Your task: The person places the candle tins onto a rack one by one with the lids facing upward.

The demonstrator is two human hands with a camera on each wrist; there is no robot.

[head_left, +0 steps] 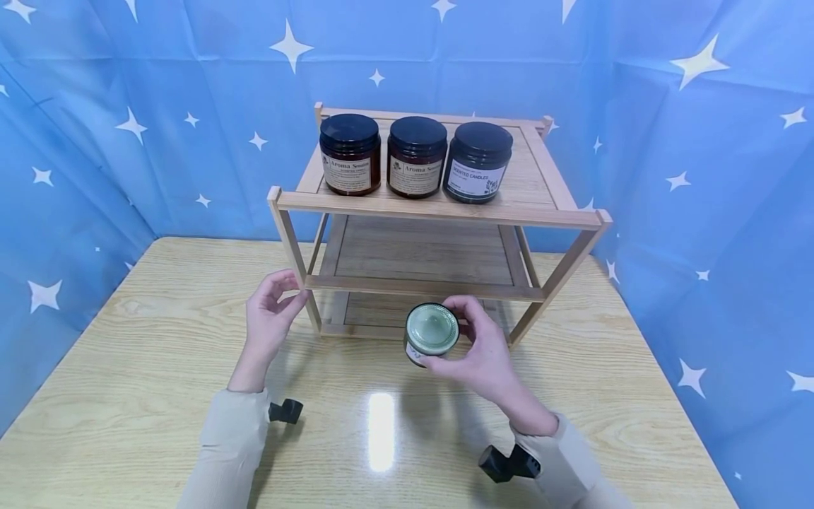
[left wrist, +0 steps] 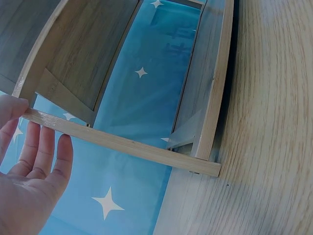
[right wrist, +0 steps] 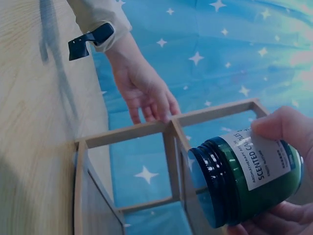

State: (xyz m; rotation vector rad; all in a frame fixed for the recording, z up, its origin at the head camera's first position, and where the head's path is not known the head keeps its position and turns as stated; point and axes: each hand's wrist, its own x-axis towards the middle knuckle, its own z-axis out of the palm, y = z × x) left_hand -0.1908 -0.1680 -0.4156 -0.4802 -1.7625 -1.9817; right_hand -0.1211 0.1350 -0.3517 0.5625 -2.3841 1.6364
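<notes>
A green glass scented-candle jar (head_left: 432, 329) with a black lid and a white label is in my right hand (head_left: 480, 353). The thumb and fingers grip it from the sides, its base turned up toward the head camera; the right wrist view shows the lid (right wrist: 211, 183) pointing at the rack. It is held before the lower level of a wooden three-level rack (head_left: 413, 286). My left hand (head_left: 270, 311) pinches the rack's front left upright, thumb on one side and fingers on the other, as the left wrist view shows on the wooden post (left wrist: 122, 143).
On the top level stand two brown candle jars (head_left: 350, 173) (head_left: 416, 177) and a dark candle jar (head_left: 477, 180), all with black lids. The wood-grain table (head_left: 159, 396) reaches a blue star-patterned curtain (head_left: 210, 92) behind and at both sides.
</notes>
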